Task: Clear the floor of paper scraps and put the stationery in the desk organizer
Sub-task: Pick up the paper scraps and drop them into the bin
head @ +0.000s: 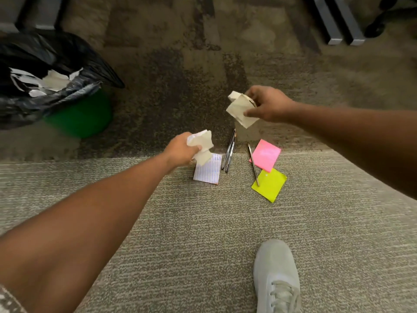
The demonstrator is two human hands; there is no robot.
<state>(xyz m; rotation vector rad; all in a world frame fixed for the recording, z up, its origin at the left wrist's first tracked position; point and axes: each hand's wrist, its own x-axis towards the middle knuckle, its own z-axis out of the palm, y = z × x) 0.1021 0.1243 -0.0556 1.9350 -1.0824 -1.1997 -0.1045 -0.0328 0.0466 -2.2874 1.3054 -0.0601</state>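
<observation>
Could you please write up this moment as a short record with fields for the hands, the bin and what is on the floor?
left hand: grips a crumpled scrap
right hand: pinches a scrap
bin: green, black bag, white paper inside, to the left
floor: lined pad, pens, single pen, pink notes, yellow notes
single pen: lies across the pink and yellow notes
organizer: not in view
shoe: near the bottom edge
</observation>
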